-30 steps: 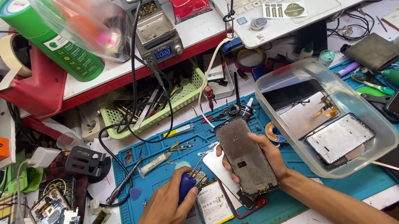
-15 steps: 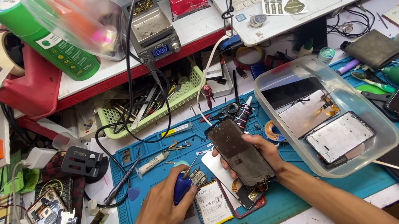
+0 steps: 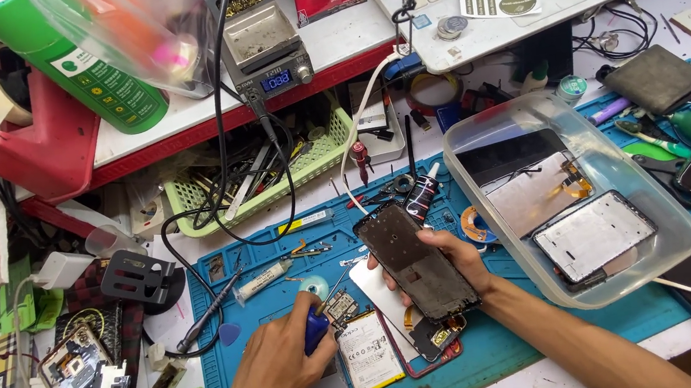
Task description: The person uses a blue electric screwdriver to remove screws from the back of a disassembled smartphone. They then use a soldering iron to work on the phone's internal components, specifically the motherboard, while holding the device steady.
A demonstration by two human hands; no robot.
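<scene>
My right hand [image 3: 451,256] grips the detached phone screen [image 3: 415,260], lifted above the opened phone body [image 3: 398,325] on the blue mat [image 3: 508,350]. My left hand [image 3: 275,368] clenches a blue-handled screwdriver [image 3: 317,327] beside that body. Screen separated; internals exposed, further disassembly outstanding.

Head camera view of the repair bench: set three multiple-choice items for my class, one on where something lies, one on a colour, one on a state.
1. Where does the clear plastic tub stand relative to the right hand?
A. To its right
B. To its left
C. Under it

2. What colour is the work mat?
A. Red
B. Blue
C. Yellow

3. How is the dark phone screen panel held?
A. Flat in the tub
B. Lifted off the mat in the right hand
C. Pinned under the left hand

Answers: 1 A, the tub fills the mat's right side. 2 B, blue shows all round the hands. 3 B, right-hand fingers wrap its edges, above the opened phone.
</scene>
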